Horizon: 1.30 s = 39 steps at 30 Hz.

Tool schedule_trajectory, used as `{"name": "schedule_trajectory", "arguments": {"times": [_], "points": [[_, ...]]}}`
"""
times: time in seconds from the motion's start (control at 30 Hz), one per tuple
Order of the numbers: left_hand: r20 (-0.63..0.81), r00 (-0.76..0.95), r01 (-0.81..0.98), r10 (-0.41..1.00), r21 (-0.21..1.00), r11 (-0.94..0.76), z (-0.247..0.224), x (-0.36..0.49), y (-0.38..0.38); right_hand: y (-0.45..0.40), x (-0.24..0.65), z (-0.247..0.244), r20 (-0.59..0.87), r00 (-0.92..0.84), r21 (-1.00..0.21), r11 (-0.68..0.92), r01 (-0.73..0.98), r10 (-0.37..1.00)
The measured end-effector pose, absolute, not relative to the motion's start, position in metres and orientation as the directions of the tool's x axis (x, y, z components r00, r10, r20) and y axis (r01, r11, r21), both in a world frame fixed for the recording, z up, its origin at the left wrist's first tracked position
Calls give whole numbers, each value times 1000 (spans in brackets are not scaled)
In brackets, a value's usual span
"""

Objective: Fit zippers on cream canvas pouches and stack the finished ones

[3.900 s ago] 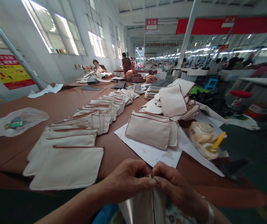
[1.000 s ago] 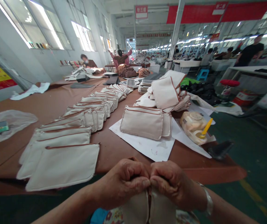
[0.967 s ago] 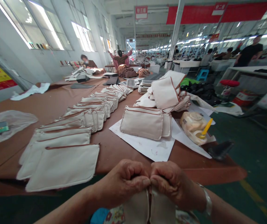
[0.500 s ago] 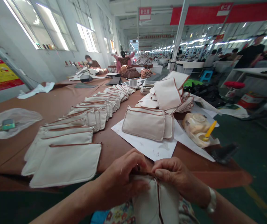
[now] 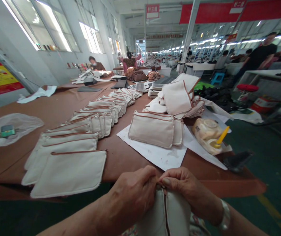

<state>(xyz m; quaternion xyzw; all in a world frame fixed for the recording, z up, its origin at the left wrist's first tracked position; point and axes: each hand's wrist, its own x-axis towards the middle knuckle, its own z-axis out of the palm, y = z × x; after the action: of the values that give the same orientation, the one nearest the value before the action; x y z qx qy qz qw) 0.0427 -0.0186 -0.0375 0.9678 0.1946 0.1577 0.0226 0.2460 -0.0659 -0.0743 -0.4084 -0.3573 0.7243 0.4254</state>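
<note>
A cream fabric pouch (image 5: 178,213) with a brown-edged seam down its middle hangs between my hands at the bottom centre. My left hand (image 5: 135,193) is closed on its top edge from the left, the fingers curled and partly hidden behind the hand. Pinched on the same top edge, beside the upper end of the seam, is my right hand (image 5: 189,188), with a silver bracelet at the wrist. The two hands nearly touch. Just beyond them, two cream pouches (image 5: 151,129) lie overlapped on a white sheet (image 5: 165,159).
A long overlapping row of cream pouches (image 5: 69,172) covers the left of the brown table (image 5: 54,111). Further right are a heap of pouches (image 5: 177,98), a glue container (image 5: 208,131) with a yellow stick (image 5: 222,137), and a black object (image 5: 237,161). People sit and stand behind.
My left hand has turned and its fingers have closed in toward the pouch's top edge, beside my right hand. My right hand has barely moved. The standing person at the right has shifted slightly.
</note>
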Motion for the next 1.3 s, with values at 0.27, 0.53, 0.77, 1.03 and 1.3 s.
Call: {"name": "schedule_trajectory", "arguments": {"times": [0.27,0.53,0.77,1.03,1.3], "points": [[181,907,367,381,105,-924,-32,46,-25,-66,248,-74,-286,-339,-884,-383,-269,896],[157,956,207,246,228,-951,-29,34,-13,-55,258,-73,-119,-400,-993,-103,61,909],[96,850,254,518,787,-562,-24,39,-4,-58,252,-69,-76,-330,-991,-33,132,941],[-247,874,330,418,934,-139,-32,50,4,-61,253,-60,-18,-381,-982,57,183,924],[-24,735,277,678,923,-268,-33,51,-5,-53,264,-66,103,-319,-977,155,144,942]]}}
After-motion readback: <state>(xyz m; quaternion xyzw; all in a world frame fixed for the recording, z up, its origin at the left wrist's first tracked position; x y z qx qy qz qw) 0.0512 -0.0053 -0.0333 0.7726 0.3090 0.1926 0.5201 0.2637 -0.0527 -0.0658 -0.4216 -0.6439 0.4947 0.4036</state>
